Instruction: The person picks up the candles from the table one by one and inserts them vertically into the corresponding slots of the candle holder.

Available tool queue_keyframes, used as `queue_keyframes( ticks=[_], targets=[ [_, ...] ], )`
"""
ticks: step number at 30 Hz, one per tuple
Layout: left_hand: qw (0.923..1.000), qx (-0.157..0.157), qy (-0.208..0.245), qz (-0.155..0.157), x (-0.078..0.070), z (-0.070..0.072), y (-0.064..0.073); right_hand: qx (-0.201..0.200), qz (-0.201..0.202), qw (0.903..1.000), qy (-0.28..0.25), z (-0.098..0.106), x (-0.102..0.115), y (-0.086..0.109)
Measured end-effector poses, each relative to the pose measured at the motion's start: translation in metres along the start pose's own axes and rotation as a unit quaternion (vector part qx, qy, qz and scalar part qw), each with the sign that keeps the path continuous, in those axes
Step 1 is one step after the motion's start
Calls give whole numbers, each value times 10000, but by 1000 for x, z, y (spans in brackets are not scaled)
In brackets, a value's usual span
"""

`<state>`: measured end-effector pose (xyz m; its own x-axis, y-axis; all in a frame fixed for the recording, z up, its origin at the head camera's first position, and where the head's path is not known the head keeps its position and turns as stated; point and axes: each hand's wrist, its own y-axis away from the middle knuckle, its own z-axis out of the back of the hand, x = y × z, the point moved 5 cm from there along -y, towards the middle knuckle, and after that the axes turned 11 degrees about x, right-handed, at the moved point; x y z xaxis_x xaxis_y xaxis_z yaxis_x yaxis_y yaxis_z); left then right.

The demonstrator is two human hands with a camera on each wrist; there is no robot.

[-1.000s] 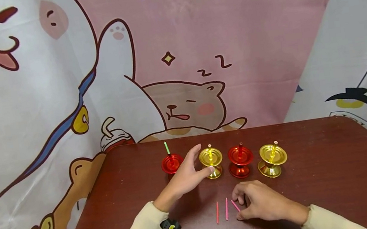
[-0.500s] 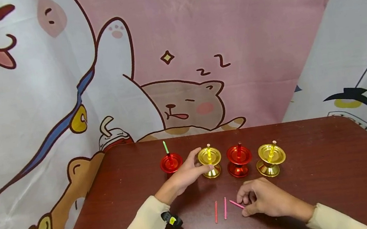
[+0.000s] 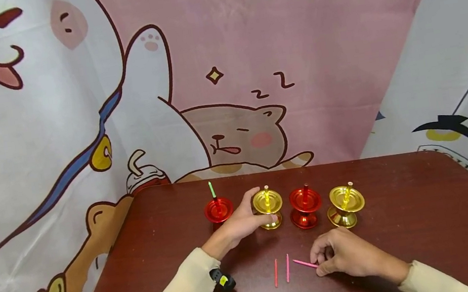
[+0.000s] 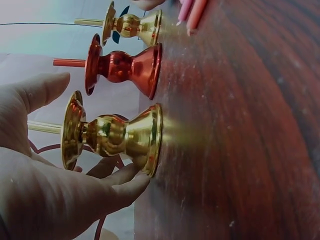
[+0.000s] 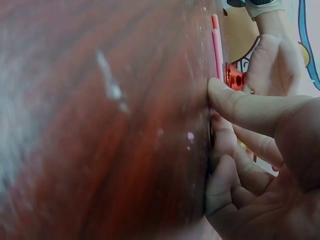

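My left hand (image 3: 244,220) spreads around a gold candle holder (image 4: 107,134). In the left wrist view, fingers lie against the holder's base at its left side, and the thumb stands apart from it. The holder stands upright with its tube bare. My right hand (image 3: 342,255) pinches one end of a thin pink candle (image 3: 303,263) between thumb and fingers, low at the tabletop. In the right wrist view my fingers hide that candle. Beside it lie another pink candle (image 3: 287,268) and an orange-red candle (image 3: 276,274).
A red candle holder (image 3: 218,209) with a green candle (image 3: 212,190) in it stands left of my left hand. Right of the gold holder stand another red holder (image 3: 305,201) and another gold holder (image 3: 347,199), both without candles. A cartoon cloth (image 3: 315,54) hangs behind the brown table (image 3: 428,218).
My right hand has shifted to the right, and the pink candle at its fingers has swung from steep to nearly crosswise. My left hand has closed in nearer the gold holder.
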<state>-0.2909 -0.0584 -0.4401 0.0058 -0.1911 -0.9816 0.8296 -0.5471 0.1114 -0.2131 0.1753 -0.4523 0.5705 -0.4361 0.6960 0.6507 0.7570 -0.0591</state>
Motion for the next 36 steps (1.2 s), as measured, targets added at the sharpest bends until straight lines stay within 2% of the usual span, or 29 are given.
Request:
queue_keyframes(
  ticks=[11, 16, 25, 36],
  targets=[
    [9998, -198, -100, -21, 4, 1, 1, 95, 198, 9997, 59, -4, 3, -6],
    [9996, -209, -122, -154, 2, 2, 1, 160, -28, 9998, 105, -4, 4, -9],
    [9995, -51, -120, -286, 2, 0, -2, 351, -250, 9976, 536, 0, 10, -12],
    [9995, 101, -148, -276, 4, 3, -2, 258, 464, 9911, 1220, 4, 18, -12]
  ],
)
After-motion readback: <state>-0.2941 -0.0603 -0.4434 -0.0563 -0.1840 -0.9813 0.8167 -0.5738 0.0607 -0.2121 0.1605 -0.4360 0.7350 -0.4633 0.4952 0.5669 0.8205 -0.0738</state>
